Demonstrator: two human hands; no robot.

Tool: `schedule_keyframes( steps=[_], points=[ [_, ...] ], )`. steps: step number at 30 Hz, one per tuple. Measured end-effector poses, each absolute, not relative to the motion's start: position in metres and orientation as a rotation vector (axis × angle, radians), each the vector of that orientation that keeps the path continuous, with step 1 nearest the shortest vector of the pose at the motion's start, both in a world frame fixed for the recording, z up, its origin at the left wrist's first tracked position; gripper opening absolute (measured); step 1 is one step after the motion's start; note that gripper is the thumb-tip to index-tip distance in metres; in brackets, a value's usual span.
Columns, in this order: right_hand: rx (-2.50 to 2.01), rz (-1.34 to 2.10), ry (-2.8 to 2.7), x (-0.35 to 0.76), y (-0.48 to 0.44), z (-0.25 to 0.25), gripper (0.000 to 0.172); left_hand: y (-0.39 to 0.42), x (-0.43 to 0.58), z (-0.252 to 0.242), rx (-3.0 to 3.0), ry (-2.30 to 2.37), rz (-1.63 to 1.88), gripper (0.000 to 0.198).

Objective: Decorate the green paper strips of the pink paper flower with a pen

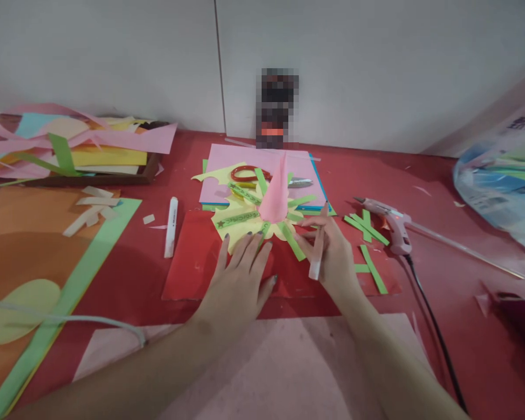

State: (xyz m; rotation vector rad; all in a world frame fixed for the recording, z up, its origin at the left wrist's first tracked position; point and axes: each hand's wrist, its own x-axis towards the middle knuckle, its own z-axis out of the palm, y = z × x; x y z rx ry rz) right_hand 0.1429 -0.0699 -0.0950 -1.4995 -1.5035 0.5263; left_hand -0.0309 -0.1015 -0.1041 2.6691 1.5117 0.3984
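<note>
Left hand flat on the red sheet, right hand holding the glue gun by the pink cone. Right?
Not quite. The right hand holds a whitish stick, not the glue gun, which lies on the table right of it. Head view shows it. The rest stands.

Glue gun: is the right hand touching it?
Apart. Head view shows green strips and red paper lying between the right hand, which grips a white stick, and the glue gun.

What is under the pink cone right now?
The pink cone stands on a yellow cut-out with green strips fanning out, all on a red sheet. Its base hides where the strips meet. The left hand rests at the cut-out's near edge.
</note>
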Motion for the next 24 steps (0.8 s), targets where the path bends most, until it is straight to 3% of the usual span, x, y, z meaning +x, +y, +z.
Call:
schedule_keyframes(
  steps=[13, 24],
  points=[
    [-1.284, 0.541, -1.523, 0.1394, -0.0659, -0.1018, 0.006, -0.1027, -0.0295, -0.1016, 2.767, 1.429, 0.408, 0.043],
    [-1.276, 0.658, -1.562, 0.1392, -0.0733, -0.0948, 0.012, -0.1014, -0.0298, -0.1060, 2.703, 1.412, 0.498, 0.041]
  ],
)
